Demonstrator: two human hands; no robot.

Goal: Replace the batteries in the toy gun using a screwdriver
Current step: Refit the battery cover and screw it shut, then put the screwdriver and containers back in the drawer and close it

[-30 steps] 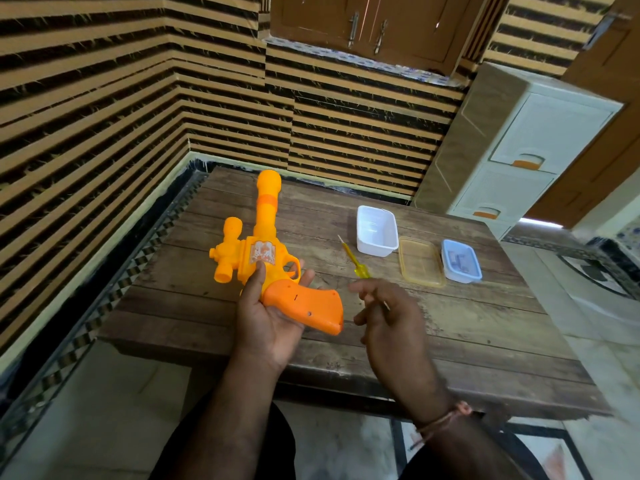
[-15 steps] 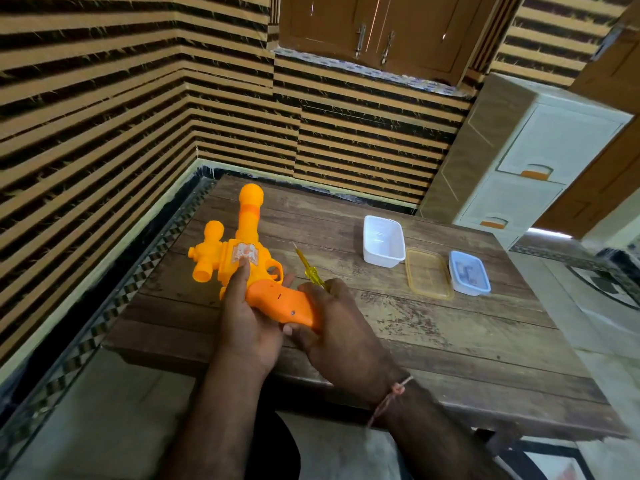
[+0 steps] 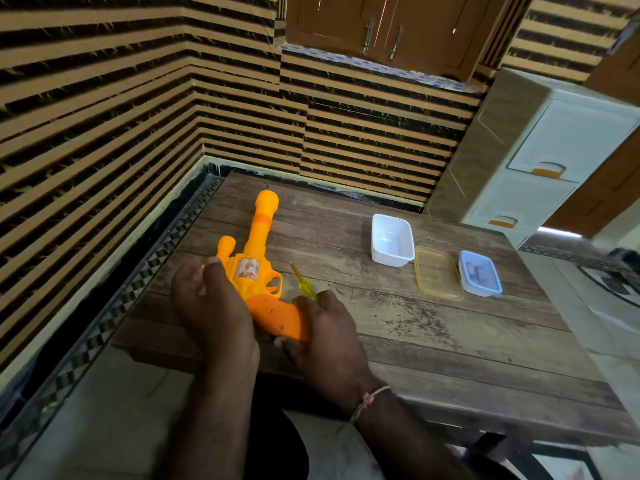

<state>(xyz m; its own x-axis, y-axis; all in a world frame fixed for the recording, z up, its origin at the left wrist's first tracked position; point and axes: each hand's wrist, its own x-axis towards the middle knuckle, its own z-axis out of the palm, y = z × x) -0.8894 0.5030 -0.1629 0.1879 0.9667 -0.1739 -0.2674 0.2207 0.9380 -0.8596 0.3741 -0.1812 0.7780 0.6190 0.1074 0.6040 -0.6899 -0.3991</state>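
Observation:
An orange toy gun [image 3: 258, 268] lies tilted over the near left part of the wooden table [image 3: 433, 327], barrel pointing away from me. My left hand [image 3: 211, 306] grips its body from the left, fingers curled over the top by the scope. My right hand [image 3: 329, 334] wraps round the butt of the darker orange grip [image 3: 277, 315], thumb underneath. A yellow-handled screwdriver [image 3: 304, 286] sticks out past my right hand's knuckles, held in that hand; its tip is hidden.
A white open tub [image 3: 391, 242], a yellowish lid [image 3: 438, 273] and a blue-rimmed tub [image 3: 479, 273] with small things inside stand in a row at the right back. Striped walls close the left and back; a white drawer unit [image 3: 540, 161] stands far right.
My right hand came in from the right with the screwdriver and closed on the gun's grip. My left hand slid from under the grip up onto the gun's body.

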